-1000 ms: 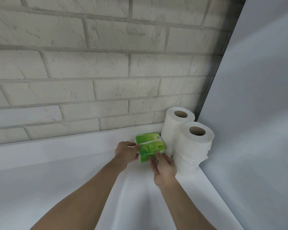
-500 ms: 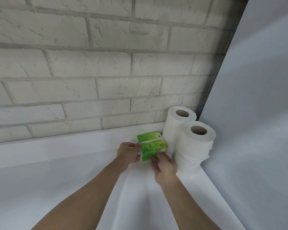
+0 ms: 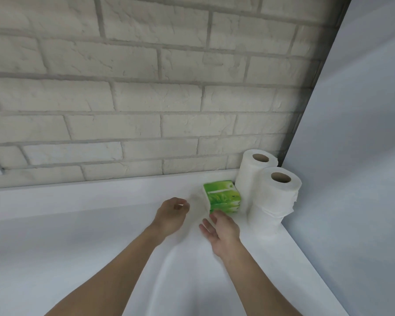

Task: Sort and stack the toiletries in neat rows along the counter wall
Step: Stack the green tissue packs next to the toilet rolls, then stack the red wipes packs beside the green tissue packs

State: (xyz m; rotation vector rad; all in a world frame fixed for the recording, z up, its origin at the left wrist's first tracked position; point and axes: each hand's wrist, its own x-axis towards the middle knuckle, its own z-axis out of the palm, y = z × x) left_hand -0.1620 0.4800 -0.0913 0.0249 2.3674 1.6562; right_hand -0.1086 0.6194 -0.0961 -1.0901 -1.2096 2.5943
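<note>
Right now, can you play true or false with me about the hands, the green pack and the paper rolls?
1. The back roll and the front roll both stand upright in the corner. True.
2. The left hand grips the green pack. False: it is off the pack and holds nothing.
3. The green pack sits just left of the rolls. True.
4. The right hand is a tight fist. False: its fingers are straight, at the pack's near edge.
5. The green pack lies on top of a roll. False: it rests on the white counter.
</note>
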